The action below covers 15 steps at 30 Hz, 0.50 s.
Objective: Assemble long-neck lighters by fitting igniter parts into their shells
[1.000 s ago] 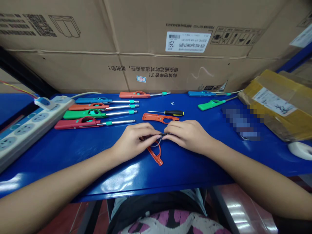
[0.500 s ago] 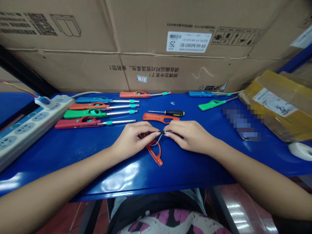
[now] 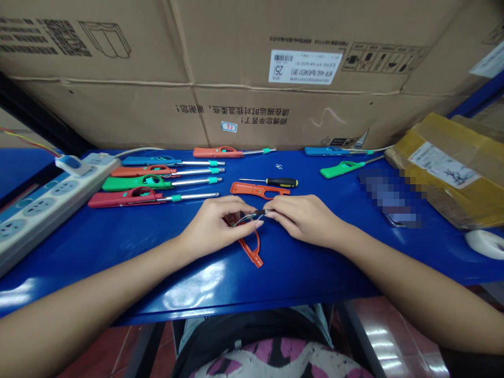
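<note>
My right hand pinches one end of a small black part with thin wires. Across from it, my left hand has its thumb spread away from its index finger. The black part's other end and the wires lie in that gap, near the left index fingertip. Beneath the left hand rests an orange lighter shell half, its upper part covered by the fingers. Just beyond both hands lies another orange shell half, beside a black and yellow screwdriver.
Several long-necked lighters lie at left, the red one nearest. A power strip runs along the left edge. Green and blue lighter bodies, a blurred dark object and a yellow-taped box occupy the right. A large carton stands behind.
My left thumb has moved down off the black part, opening a gap from the index finger. The wires now run into that gap. My right hand keeps its pinch.
</note>
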{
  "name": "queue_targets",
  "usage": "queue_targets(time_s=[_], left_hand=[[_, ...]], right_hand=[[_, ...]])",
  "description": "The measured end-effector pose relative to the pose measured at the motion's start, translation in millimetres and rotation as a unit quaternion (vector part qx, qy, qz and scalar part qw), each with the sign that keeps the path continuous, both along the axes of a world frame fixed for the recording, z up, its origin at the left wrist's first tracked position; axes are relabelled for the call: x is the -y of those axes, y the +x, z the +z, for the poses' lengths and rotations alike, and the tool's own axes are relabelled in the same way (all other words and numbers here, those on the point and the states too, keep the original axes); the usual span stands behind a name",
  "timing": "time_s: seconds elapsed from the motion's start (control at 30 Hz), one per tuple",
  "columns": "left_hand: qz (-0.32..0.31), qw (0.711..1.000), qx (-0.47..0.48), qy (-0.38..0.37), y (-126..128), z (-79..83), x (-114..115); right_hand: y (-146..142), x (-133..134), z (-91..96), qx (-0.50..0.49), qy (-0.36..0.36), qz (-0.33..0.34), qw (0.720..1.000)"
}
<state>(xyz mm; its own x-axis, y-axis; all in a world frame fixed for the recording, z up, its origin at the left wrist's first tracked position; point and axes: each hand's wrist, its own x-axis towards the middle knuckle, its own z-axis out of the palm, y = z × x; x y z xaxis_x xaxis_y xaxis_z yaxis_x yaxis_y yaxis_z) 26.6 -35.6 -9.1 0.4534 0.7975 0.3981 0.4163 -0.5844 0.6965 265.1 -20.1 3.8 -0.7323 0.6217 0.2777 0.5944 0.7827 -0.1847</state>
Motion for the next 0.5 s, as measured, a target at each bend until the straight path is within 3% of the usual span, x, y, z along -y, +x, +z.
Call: queue_targets(time_s=[0.5], left_hand=[[0.016, 1.000, -0.002, 0.016, -1.4, 0.0, -1.3]], right_hand=[[2.9, -3.1, -2.5, 0.015, -0.035, 0.007, 0.999]])
